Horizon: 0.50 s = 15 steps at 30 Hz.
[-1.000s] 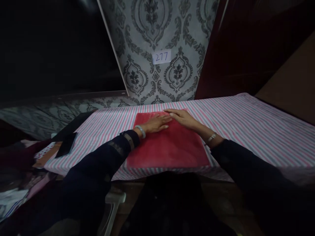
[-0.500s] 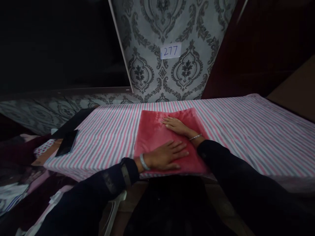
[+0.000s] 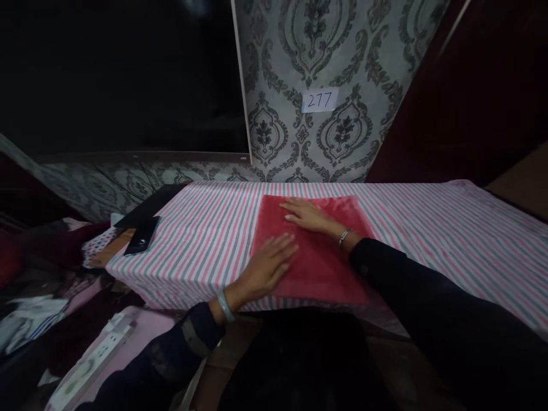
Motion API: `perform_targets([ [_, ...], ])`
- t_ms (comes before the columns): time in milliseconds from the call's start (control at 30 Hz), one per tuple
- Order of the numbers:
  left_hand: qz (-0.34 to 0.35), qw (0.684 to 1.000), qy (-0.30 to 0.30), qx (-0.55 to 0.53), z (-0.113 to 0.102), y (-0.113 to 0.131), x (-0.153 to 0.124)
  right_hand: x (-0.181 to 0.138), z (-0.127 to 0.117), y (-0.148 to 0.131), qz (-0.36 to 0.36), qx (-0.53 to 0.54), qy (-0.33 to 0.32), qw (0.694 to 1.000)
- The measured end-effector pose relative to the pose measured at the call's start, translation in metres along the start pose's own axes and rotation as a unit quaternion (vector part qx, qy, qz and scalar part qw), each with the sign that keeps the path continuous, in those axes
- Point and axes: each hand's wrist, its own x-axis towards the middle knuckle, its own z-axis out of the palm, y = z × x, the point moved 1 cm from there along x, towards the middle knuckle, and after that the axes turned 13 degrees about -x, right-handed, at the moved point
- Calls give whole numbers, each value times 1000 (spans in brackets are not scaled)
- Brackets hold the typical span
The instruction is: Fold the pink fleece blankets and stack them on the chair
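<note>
A flat red piece of plush fabric (image 3: 325, 268), roughly square, lies on the striped tablecloth (image 3: 205, 234) at the table's front edge. My right hand (image 3: 306, 216) rests on its far left part, palm down with the fingers stretched out. Over the left part of the cloth is my left hand (image 3: 268, 265), fingers extended and a little blurred; whether it touches the fabric I cannot tell. Each wrist wears a bracelet. Neither hand grips anything, and the fabric's right front part is partly hidden by my right sleeve.
A dark phone (image 3: 142, 235) lies at the table's left end. A large black screen (image 3: 128, 80) hangs above on the left. On the patterned wall is a paper marked 277 (image 3: 319, 100). Down at lower left are a power strip (image 3: 92, 362) and piled clothes (image 3: 34, 319).
My left hand has moved left and slightly up across the fabric. My right hand stays near the far left part. The fabric's far edge looks straighter, and the view has shifted left.
</note>
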Motion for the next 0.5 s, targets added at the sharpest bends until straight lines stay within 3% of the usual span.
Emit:
perform_targets([
  [100, -30, 997, 74, 14, -24, -24, 7, 20, 11, -35, -44, -5, -11, 999],
  [200, -54, 996, 77, 4, -39, -45, 18, 25, 33, -55, -56, -4, -13, 998],
  [367, -117, 993, -24, -2, -51, -86, 69, 21, 50, -53, -75, -3, 29, 997],
  [500, -171, 975, -141, -3, -52, -123, 116, 23, 46, -51, -72, -19, 4, 997],
])
